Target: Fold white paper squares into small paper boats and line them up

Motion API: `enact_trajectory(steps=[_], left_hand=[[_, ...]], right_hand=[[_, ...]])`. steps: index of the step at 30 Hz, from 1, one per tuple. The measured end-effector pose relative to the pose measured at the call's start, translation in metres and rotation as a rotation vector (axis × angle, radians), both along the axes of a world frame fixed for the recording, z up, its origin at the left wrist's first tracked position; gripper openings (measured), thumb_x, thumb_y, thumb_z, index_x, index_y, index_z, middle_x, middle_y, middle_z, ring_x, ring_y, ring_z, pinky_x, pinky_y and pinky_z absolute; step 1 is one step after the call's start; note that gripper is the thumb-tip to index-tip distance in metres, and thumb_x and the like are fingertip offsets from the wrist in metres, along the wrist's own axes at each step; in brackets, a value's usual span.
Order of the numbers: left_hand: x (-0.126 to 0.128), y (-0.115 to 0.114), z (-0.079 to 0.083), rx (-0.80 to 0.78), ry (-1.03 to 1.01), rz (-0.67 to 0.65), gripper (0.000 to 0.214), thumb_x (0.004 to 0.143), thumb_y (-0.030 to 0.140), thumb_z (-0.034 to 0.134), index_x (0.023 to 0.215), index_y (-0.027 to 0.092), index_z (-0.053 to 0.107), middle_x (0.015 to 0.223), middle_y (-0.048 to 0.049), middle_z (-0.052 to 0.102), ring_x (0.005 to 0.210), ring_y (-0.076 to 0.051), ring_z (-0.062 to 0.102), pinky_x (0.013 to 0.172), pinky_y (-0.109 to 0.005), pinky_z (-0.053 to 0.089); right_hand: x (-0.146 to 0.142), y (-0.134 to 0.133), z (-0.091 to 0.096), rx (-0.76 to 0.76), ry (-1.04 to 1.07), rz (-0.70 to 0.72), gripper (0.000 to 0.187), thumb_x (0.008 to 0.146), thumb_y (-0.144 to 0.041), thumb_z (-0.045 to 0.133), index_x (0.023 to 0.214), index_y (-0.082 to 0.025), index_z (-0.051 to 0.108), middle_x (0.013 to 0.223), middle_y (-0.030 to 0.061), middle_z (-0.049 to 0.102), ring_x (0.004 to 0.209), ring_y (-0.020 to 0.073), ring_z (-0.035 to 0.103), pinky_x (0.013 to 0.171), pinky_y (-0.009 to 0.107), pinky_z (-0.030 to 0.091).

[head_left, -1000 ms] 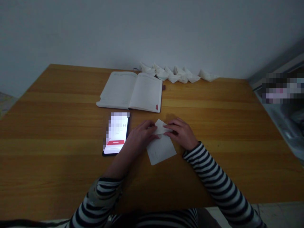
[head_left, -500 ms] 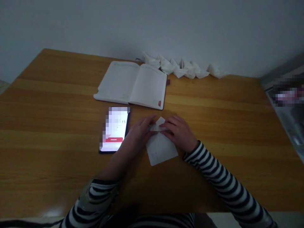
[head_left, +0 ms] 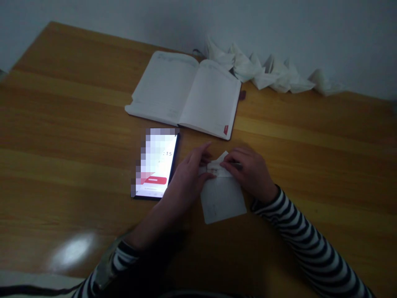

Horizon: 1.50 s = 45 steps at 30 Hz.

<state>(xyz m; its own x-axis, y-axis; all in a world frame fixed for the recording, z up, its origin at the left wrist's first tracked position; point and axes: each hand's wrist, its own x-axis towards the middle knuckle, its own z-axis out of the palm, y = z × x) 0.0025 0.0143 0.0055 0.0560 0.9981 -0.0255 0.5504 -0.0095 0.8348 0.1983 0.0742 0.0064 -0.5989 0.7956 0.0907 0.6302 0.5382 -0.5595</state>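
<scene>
A broad wooden table with warm orange-brown grain stands against a pale wall and fills most of the view, with a patch of glare on its surface near the lower left. An open notebook lies on the far half of the table, its cream pages spread and a small red label at the corner of the right page. Behind it, along the far edge, stands a row of folded white paper boats, set close together and overlapping; their hollows are too dim and too turned away to see into. Nearer the person, a smartphone lies face up with its screen lit, showing ":15" and a red button, the rest blurred. Just to its right, a white paper sheet lies flat on the wood, its upper part folded into a narrow flap. The left hand and right hand meet over that fold from either side, both closed on the paper, with the left fingers curled over its edge and the right fingers pressing down on the crease. Striped sleeves run back from both wrists.
</scene>
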Motion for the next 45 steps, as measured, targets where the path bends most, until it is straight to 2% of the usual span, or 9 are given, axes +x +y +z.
enact_trajectory(steps=[3, 8, 19, 24, 27, 31, 36, 40, 45], left_hand=[[0.0, 0.0, 0.001, -0.003, -0.031, 0.013, 0.071, 0.074, 0.003, 0.075, 0.136, 0.022, 0.044, 0.114, -0.0047, 0.065, 0.098, -0.017, 0.066, 0.088, -0.035, 0.057], [0.0, 0.003, 0.004, 0.014, -0.068, 0.041, 0.035, 0.08, 0.007, 0.07, 0.111, 0.018, 0.059, 0.105, -0.0036, 0.068, 0.091, -0.016, 0.068, 0.081, -0.033, 0.059], [0.008, 0.008, 0.002, 0.027, 0.021, 0.163, 0.031, 0.077, 0.004, 0.071, 0.104, 0.016, 0.061, 0.096, -0.0026, 0.067, 0.077, -0.013, 0.066, 0.071, -0.028, 0.058], [0.008, 0.009, 0.003, 0.052, 0.073, 0.167, 0.035, 0.076, 0.003, 0.07, 0.106, 0.018, 0.06, 0.104, -0.0035, 0.062, 0.078, -0.012, 0.063, 0.07, -0.028, 0.057], [0.008, 0.01, 0.004, 0.058, 0.089, 0.149, 0.033, 0.076, 0.002, 0.069, 0.103, 0.018, 0.058, 0.106, -0.0036, 0.059, 0.078, -0.012, 0.062, 0.07, -0.028, 0.057], [0.006, 0.012, 0.001, 0.061, 0.08, 0.151, 0.034, 0.076, 0.003, 0.069, 0.103, 0.018, 0.056, 0.104, -0.0033, 0.058, 0.08, -0.013, 0.062, 0.07, -0.029, 0.058], [0.006, 0.012, -0.003, 0.06, 0.072, 0.175, 0.039, 0.076, 0.007, 0.071, 0.108, 0.02, 0.053, 0.107, -0.0034, 0.055, 0.079, -0.014, 0.062, 0.07, -0.03, 0.059], [0.008, 0.01, 0.0, 0.059, 0.055, 0.183, 0.038, 0.076, 0.006, 0.07, 0.106, 0.02, 0.052, 0.109, -0.0043, 0.052, 0.079, -0.014, 0.061, 0.072, -0.033, 0.06], [0.007, 0.01, 0.001, 0.064, 0.065, 0.163, 0.032, 0.077, 0.007, 0.069, 0.101, 0.021, 0.052, 0.108, -0.0041, 0.05, 0.08, -0.015, 0.061, 0.073, -0.035, 0.061]], right_hand=[[0.0, 0.0, 0.0, 0.007, -0.003, -0.004, 0.017, 0.092, -0.03, 0.062, 0.08, -0.018, 0.064, 0.079, 0.0038, 0.064, 0.078, 0.0195, 0.057, 0.072, 0.032, 0.04], [0.001, -0.001, -0.002, 0.006, 0.047, -0.005, 0.015, 0.09, -0.028, 0.065, 0.078, -0.018, 0.063, 0.078, 0.0034, 0.063, 0.078, 0.0193, 0.057, 0.073, 0.032, 0.041], [0.001, 0.001, -0.005, 0.018, 0.052, -0.006, 0.014, 0.089, -0.028, 0.066, 0.079, -0.018, 0.062, 0.078, 0.0026, 0.063, 0.077, 0.0188, 0.056, 0.072, 0.031, 0.04], [-0.001, 0.0, -0.006, 0.02, 0.042, -0.015, 0.012, 0.089, -0.028, 0.066, 0.084, -0.018, 0.062, 0.083, 0.0039, 0.063, 0.082, 0.0203, 0.056, 0.075, 0.032, 0.04], [-0.006, -0.008, -0.005, 0.039, 0.033, -0.098, 0.011, 0.09, -0.03, 0.064, 0.091, -0.019, 0.062, 0.09, 0.0049, 0.063, 0.087, 0.0214, 0.056, 0.078, 0.033, 0.041], [-0.021, -0.024, -0.003, 0.109, -0.038, -0.304, 0.018, 0.09, -0.035, 0.062, 0.098, -0.02, 0.061, 0.098, 0.007, 0.063, 0.098, 0.0264, 0.055, 0.087, 0.04, 0.036], [-0.03, -0.031, -0.004, 0.144, -0.086, -0.382, 0.033, 0.089, -0.041, 0.059, 0.114, -0.02, 0.057, 0.111, 0.0118, 0.06, 0.107, 0.032, 0.051, 0.091, 0.046, 0.033], [-0.012, -0.031, -0.006, 0.154, -0.103, -0.416, 0.041, 0.086, -0.041, 0.062, 0.119, -0.018, 0.055, 0.113, 0.0153, 0.057, 0.107, 0.035, 0.05, 0.089, 0.05, 0.035], [0.026, -0.033, -0.013, 0.185, -0.069, -0.536, 0.037, 0.083, -0.034, 0.063, 0.116, -0.021, 0.053, 0.113, 0.0136, 0.056, 0.108, 0.0348, 0.05, 0.088, 0.052, 0.037]])
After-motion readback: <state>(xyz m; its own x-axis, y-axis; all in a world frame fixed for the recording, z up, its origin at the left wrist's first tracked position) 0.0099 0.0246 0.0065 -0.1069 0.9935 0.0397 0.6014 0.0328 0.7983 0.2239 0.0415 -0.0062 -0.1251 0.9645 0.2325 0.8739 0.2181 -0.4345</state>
